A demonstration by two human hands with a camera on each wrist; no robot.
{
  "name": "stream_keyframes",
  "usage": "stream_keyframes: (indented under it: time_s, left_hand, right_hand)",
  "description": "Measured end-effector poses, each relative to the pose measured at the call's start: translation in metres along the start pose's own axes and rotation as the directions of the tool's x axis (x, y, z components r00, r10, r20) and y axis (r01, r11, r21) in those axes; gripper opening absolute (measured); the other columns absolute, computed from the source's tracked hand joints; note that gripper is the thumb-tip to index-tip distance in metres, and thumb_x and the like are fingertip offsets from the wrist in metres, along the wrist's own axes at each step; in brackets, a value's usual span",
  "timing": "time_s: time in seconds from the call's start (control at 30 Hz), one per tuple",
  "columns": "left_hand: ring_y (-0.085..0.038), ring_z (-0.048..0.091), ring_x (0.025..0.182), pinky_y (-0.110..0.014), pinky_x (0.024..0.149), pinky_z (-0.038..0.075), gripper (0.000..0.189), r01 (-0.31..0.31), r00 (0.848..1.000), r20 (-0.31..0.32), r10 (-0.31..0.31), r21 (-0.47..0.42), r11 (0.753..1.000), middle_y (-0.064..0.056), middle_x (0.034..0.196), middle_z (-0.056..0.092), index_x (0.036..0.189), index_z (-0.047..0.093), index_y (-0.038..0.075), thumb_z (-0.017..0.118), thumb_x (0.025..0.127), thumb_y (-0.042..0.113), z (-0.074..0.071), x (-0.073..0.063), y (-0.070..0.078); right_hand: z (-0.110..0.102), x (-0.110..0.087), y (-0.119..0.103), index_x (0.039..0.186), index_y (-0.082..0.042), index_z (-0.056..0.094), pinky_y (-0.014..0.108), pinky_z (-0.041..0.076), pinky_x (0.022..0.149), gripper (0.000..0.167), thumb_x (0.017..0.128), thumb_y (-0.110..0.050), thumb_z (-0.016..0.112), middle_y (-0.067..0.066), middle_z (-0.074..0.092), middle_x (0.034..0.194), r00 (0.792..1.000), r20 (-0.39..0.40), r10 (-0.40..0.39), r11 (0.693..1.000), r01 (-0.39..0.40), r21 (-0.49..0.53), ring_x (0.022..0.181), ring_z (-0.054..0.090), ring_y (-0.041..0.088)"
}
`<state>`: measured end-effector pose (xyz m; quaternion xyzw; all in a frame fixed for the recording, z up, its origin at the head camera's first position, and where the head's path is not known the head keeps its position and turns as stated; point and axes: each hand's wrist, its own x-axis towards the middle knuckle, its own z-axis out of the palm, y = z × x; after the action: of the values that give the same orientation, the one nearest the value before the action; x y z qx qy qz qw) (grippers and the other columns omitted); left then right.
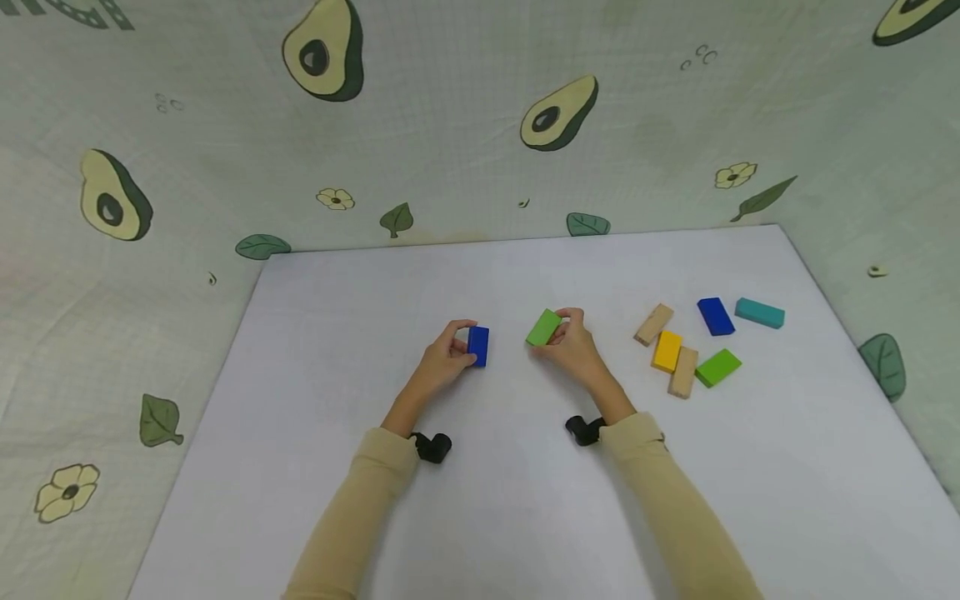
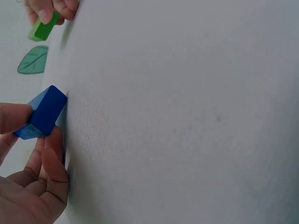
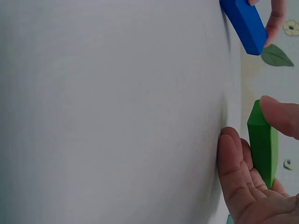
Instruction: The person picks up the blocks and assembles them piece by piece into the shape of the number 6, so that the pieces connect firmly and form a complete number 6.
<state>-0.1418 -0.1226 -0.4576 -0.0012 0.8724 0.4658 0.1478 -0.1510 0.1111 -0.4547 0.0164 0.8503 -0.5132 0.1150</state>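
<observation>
My left hand [image 1: 444,360] pinches a blue block [image 1: 478,347] between thumb and fingers near the middle of the white table. In the left wrist view the blue block [image 2: 46,112] is tilted, with the thumb on one side of it. To the right, my right hand [image 1: 575,346] holds a light green block [image 1: 543,327] by its ends, slanted. The right wrist view shows the thumb on top of the green block [image 3: 263,144] and other fingers under and behind it. A gap separates the two held blocks.
Right of my right hand lie loose blocks: two plain wooden ones [image 1: 654,324], a yellow one [image 1: 667,351], a green one [image 1: 718,367], a blue one [image 1: 716,317] and a teal one [image 1: 760,312]. An avocado-print cloth [image 1: 450,125] hangs behind the white table [image 1: 495,517].
</observation>
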Motion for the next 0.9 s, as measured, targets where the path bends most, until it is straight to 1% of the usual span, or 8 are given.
stream_keyframes:
  time_s: [0.13, 0.3, 0.37, 0.53, 0.7, 0.8, 0.9]
  left_hand:
    - [-0.021, 0.055, 0.086, -0.03, 0.073, 0.045, 0.048, -0.008, 1.0, -0.015, 0.008, 0.025, 1.0, -0.011, 0.099, 0.056, 0.132, 0.045, 0.026, 0.06, 0.089, 0.011, -0.004, 0.003, 0.0]
    - [-0.021, 0.053, 0.084, -0.03, 0.072, 0.044, 0.047, -0.016, 0.999, -0.041, 0.018, 0.065, 0.998, -0.011, 0.098, 0.056, 0.132, 0.045, 0.024, 0.058, 0.089, 0.012, -0.008, 0.009, 0.001]
    - [-0.021, 0.053, 0.085, -0.03, 0.073, 0.043, 0.047, -0.015, 0.998, -0.054, 0.019, 0.077, 0.997, -0.011, 0.098, 0.056, 0.133, 0.044, 0.023, 0.058, 0.089, 0.012, -0.009, 0.012, 0.001]
    - [-0.021, 0.051, 0.086, -0.03, 0.073, 0.042, 0.046, -0.008, 0.997, -0.07, 0.013, 0.069, 0.998, -0.009, 0.096, 0.054, 0.132, 0.044, 0.025, 0.059, 0.09, 0.013, -0.012, 0.021, 0.003]
    - [-0.02, 0.049, 0.086, -0.029, 0.072, 0.041, 0.046, 0.001, 0.997, -0.076, 0.003, 0.048, 0.999, -0.009, 0.096, 0.052, 0.134, 0.044, 0.025, 0.056, 0.091, 0.013, -0.014, 0.029, 0.005]
    - [-0.022, 0.051, 0.09, -0.031, 0.075, 0.042, 0.047, 0.012, 0.997, -0.079, -0.008, 0.052, 0.999, -0.011, 0.101, 0.055, 0.135, 0.044, 0.025, 0.055, 0.092, 0.014, -0.016, 0.033, 0.005]
    - [-0.023, 0.052, 0.094, -0.033, 0.078, 0.043, 0.047, 0.011, 0.997, -0.077, -0.006, 0.055, 0.998, -0.013, 0.106, 0.057, 0.136, 0.044, 0.024, 0.056, 0.091, 0.014, -0.017, 0.037, 0.004]
  right_hand:
    - [0.01, 0.014, -0.003, 0.131, 0.0, 0.023, 0.032, 0.043, 0.08, 0.076, 0.076, -0.011, 0.075, 0.019, 0.055, 0.1, 1.0, -0.004, 0.018, 1.0, -0.018, 0.011, 0.09, 0.054, 0.026]
    - [0.022, 0.028, -0.007, 0.129, 0.001, 0.024, 0.037, 0.044, 0.083, 0.077, 0.073, -0.008, 0.077, 0.02, 0.055, 0.1, 1.0, -0.009, -0.021, 1.0, 0.021, 0.012, 0.091, 0.055, 0.029]
    - [0.026, 0.033, -0.01, 0.128, 0.001, 0.024, 0.038, 0.045, 0.084, 0.077, 0.072, -0.007, 0.077, 0.021, 0.056, 0.101, 1.0, -0.005, -0.031, 0.999, 0.031, 0.023, 0.092, 0.056, 0.029]
    - [0.035, 0.045, -0.013, 0.13, -0.002, 0.023, 0.037, 0.044, 0.087, 0.079, 0.074, -0.009, 0.077, 0.021, 0.056, 0.107, 1.0, 0.01, -0.008, 0.997, 0.007, 0.083, 0.097, 0.056, 0.029]
    - [0.041, 0.059, -0.017, 0.132, -0.004, 0.022, 0.032, 0.045, 0.082, 0.079, 0.075, -0.011, 0.076, 0.019, 0.057, 0.108, 1.0, 0.004, 0.019, 0.989, -0.02, 0.148, 0.094, 0.056, 0.026]
    - [0.045, 0.068, -0.019, 0.132, -0.005, 0.023, 0.027, 0.045, 0.075, 0.078, 0.076, -0.014, 0.076, 0.016, 0.057, 0.103, 1.0, -0.008, 0.024, 0.99, -0.023, 0.141, 0.087, 0.056, 0.022]
    - [0.048, 0.075, -0.021, 0.132, -0.004, 0.023, 0.023, 0.042, 0.068, 0.075, 0.078, -0.017, 0.074, 0.012, 0.056, 0.096, 1.0, -0.023, 0.009, 0.995, -0.007, 0.097, 0.08, 0.053, 0.017]
